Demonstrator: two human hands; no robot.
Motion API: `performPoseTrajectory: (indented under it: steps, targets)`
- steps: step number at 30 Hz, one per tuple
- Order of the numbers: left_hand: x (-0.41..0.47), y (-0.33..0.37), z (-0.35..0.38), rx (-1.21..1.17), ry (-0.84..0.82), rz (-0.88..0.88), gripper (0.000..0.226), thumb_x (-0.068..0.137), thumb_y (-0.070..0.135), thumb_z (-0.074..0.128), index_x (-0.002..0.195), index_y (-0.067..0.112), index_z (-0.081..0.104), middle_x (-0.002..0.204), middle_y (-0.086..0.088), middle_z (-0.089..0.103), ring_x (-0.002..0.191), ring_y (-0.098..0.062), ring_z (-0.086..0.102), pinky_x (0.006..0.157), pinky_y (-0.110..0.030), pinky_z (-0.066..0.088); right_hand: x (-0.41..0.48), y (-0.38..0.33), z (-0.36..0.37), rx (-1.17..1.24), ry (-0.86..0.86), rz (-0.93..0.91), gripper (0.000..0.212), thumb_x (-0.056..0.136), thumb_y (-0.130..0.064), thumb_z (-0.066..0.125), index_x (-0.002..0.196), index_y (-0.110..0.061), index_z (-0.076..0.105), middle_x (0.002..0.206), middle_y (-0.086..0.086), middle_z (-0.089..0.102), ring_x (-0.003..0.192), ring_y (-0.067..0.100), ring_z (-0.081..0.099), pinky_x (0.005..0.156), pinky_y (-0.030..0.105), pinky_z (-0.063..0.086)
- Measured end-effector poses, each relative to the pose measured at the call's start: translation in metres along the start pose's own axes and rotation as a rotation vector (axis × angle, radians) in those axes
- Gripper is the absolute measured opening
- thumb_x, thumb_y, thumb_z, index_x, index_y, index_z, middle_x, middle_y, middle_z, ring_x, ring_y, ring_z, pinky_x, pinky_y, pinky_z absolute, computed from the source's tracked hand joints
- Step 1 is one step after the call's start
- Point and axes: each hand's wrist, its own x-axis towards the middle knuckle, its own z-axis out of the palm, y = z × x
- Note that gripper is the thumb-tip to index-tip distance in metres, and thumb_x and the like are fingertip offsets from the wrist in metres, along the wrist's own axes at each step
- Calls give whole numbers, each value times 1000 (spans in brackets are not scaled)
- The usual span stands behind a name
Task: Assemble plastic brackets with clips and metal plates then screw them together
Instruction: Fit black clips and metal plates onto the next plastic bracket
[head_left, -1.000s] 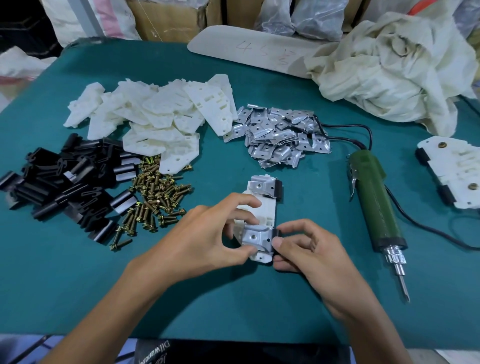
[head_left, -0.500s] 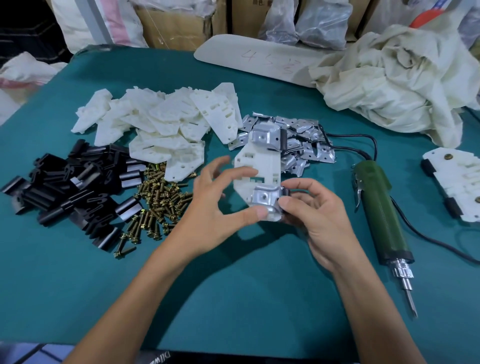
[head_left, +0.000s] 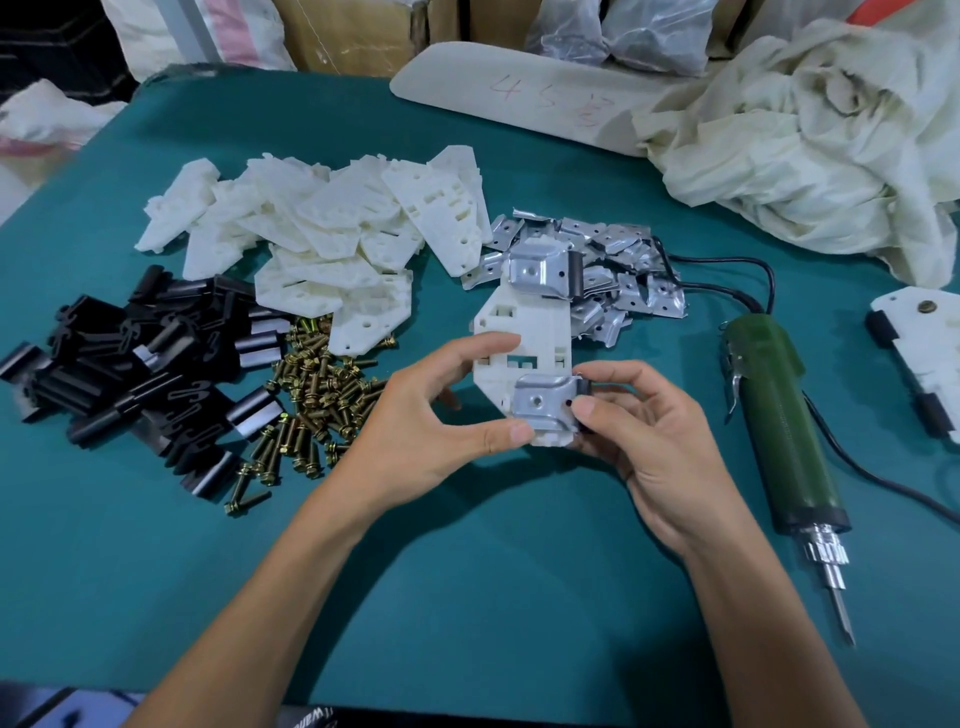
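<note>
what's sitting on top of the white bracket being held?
Two metal plates: far plate and near plate, each with a black clip at its right edge. No screws in their holes. The bracket surface beneath them is covered.

We have one wide-angle view, worn on the person's head and facing forward and steeply down onto the green tabletop (head_left: 467, 597). It sits near enough that both forearms reach up from the lower edge, and the left hand (head_left: 421, 431) and right hand (head_left: 639, 441) meet on the white bracket (head_left: 524, 338) near the middle of the frame. The tabletop fills most of the picture, its far edge lying along the top, where we see cardboard boxes (head_left: 353, 31) and plastic bags (head_left: 597, 26) beyond it, and its left edge curving away in the upper left.
</note>
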Motion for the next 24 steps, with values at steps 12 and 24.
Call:
performPoseTrajectory:
  steps: [12,24]
  targets:
    - [-3,7,4,-57,0,6,59,72,39,88,124,47,61,127,19,66,121,-8,60,89,-21,44,0,5,1,-1,21,-52,22,75,-17,79,94,-28,80,88,3,73,80,15,69,77,27,61]
    - [-5,4,10,-369,-13,-43,53,81,15,81,129,33,64,130,0,65,76,-16,61,82,-32,54,2,3,1,52,-5,-53,25,81,-12,73,99,-27,81,88,1,75,82,11,69,82,25,59]
